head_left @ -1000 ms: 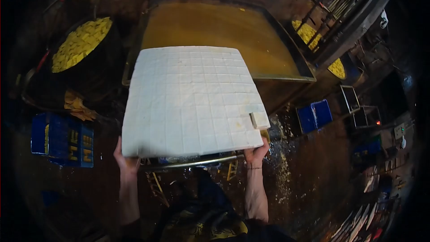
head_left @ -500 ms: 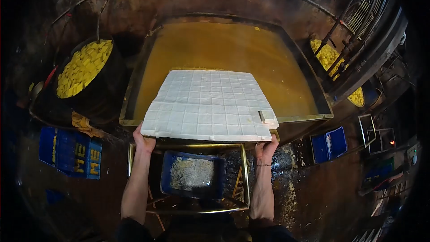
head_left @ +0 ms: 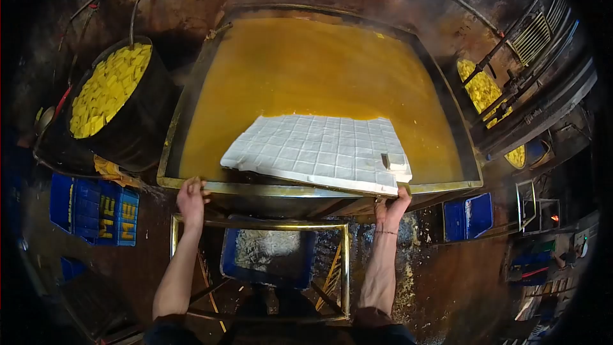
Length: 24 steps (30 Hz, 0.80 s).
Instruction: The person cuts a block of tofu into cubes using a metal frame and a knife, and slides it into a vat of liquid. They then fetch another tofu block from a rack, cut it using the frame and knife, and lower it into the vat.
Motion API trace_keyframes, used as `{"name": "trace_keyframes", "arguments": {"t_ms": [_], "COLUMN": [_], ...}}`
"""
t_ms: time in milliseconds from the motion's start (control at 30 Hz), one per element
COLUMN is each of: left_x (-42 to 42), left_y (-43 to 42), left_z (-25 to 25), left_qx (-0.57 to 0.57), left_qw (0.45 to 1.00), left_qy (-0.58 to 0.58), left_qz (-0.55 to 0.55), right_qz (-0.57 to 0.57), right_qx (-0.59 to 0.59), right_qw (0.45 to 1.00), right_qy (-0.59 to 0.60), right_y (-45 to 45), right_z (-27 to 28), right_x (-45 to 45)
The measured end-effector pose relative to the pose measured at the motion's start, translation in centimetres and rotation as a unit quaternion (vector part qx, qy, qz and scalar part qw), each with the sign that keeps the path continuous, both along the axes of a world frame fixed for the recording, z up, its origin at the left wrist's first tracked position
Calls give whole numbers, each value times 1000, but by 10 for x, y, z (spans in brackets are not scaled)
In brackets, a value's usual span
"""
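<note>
A white slab of tofu (head_left: 319,147), scored into a grid of squares, lies tilted on a thin board at the front of a vat of yellow-brown liquid (head_left: 306,70). Its far edge meets the liquid. One loose tofu piece (head_left: 396,163) sits at the right, beside a dark gap in the slab. My right hand (head_left: 393,207) grips the board's near right corner from below. My left hand (head_left: 191,199) is off the slab, by the vat's front rim (head_left: 268,188), holding nothing, with loosely bent fingers.
A brass-coloured frame stand (head_left: 348,268) stands before me, with a blue crate (head_left: 306,265) of pale scraps within it. A barrel of yellow pieces (head_left: 108,92) is at left, above blue crates (head_left: 118,220). More yellow pieces (head_left: 482,89) and another blue crate (head_left: 468,217) are at right.
My left hand has let go of the slab's board and moved left and slightly back. The slab has slid forward and right over the vat, its left side swung away from me.
</note>
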<state>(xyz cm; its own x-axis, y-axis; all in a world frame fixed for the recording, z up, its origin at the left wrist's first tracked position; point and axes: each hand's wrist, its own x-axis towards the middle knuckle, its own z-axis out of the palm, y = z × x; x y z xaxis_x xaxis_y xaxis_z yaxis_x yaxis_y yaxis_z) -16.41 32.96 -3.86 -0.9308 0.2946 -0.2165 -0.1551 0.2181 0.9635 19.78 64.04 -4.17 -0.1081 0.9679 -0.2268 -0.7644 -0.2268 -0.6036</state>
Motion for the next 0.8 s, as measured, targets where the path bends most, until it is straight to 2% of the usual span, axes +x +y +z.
{"name": "trace_keyframes", "arguments": {"t_ms": [33,67,100,167,233,267,300,367,400,467,500,533,600,633,667,700,767,800], "left_x": [-12,2,16,23,26,35,32,22,17,6,7,8,8,14,17,20,24,21], "left_y": [-21,-34,-49,-82,-117,-126,-154,-166,-174,-184,-187,-191,-193,-186,-180,-182,-182,-176], "left_z": [-36,-11,4,0,-15,-12,-23,-34,-45,-69,-80,-87,-86,-70,-62,-67,-71,-67], "left_qx": [-37,-150,-206,-325,-349,-346,-413,-364,-361,-279,-275,-273,-272,-293,-315,-316,-395,-357], "left_qw": [981,948,890,827,845,882,878,902,904,893,896,907,918,912,905,907,817,888], "left_qy": [192,281,406,454,391,304,194,157,151,249,243,209,173,183,192,188,372,226], "left_qz": [3,-12,-34,-66,-106,-100,-143,-173,-171,-252,-250,-243,-231,-222,-212,-206,-196,-182], "right_qz": [8,-23,-21,1,40,59,84,84,68,41,8,24,42,43,35,43,-54,42], "right_qx": [6,-24,-23,-2,13,41,73,83,76,81,92,99,115,126,182,197,327,254], "right_qw": [1000,999,999,997,993,987,977,966,958,936,919,907,882,867,863,827,751,707], "right_qy": [-8,-34,-38,-78,-112,-146,-183,-230,-270,-340,-382,-408,-456,-479,-470,-526,-571,-659], "right_y": [7,19,26,37,65,86,108,136,147,153,159,162,164,168,184,199,175,167], "right_z": [-2,-1,7,33,52,62,73,84,88,102,101,102,98,90,66,43,20,15], "right_x": [1,-5,-9,-20,-36,-46,-65,-92,-110,-150,-172,-192,-236,-259,-282,-303,-349,-365]}}
